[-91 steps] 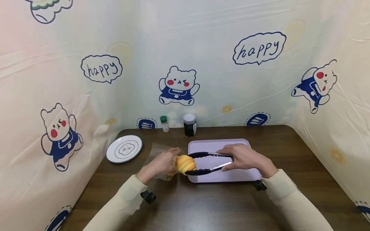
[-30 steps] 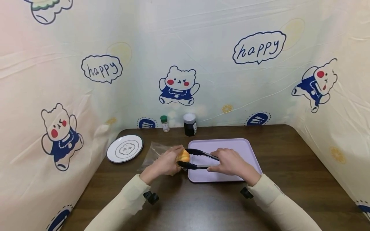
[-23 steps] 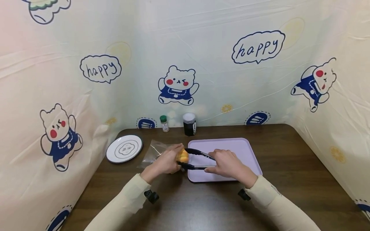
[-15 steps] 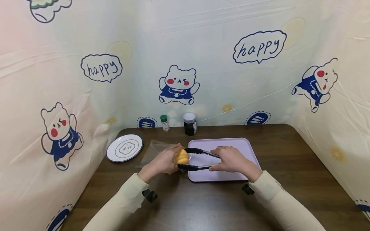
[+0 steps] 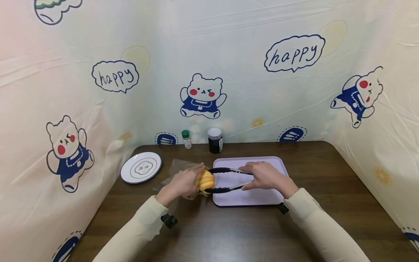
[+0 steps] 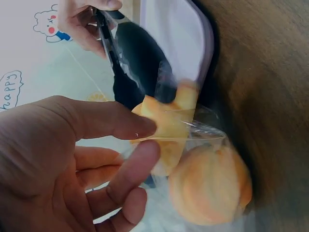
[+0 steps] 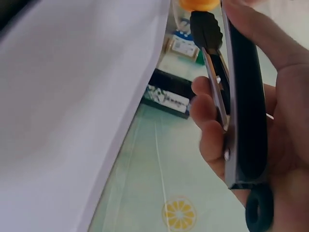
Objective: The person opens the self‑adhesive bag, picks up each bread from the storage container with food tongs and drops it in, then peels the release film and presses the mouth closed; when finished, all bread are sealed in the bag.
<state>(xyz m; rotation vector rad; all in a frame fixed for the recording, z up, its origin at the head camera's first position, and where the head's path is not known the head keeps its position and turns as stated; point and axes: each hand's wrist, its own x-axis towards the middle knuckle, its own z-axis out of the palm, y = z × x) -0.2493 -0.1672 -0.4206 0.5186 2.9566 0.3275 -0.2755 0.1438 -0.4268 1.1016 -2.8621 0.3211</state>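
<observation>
My left hand point(image 5: 186, 182) pinches the edge of a clear plastic bag point(image 5: 178, 166) between thumb and finger. Inside the bag, in the left wrist view, lies a round bread roll point(image 6: 205, 186). My right hand point(image 5: 266, 176) grips black-and-silver tongs point(image 7: 247, 101) by the arms. A yellow striped bread roll point(image 5: 207, 181) sits between the tong tips, right beside my left fingers at the bag's mouth. How far this roll is inside the bag cannot be told. Part of the bag is hidden behind the left hand.
A light purple tray point(image 5: 229, 199) lies under the tongs and right hand. A white plate point(image 5: 131, 171) sits at the left. Toward the back stand a green-capped shaker point(image 5: 186, 140) and a dark jar with a pale lid point(image 5: 215, 141).
Over three seconds the tongs and right hand have shifted left, the roll slightly too. In the last second the right hand has drawn back a little rightward, and more of the roll shows.
</observation>
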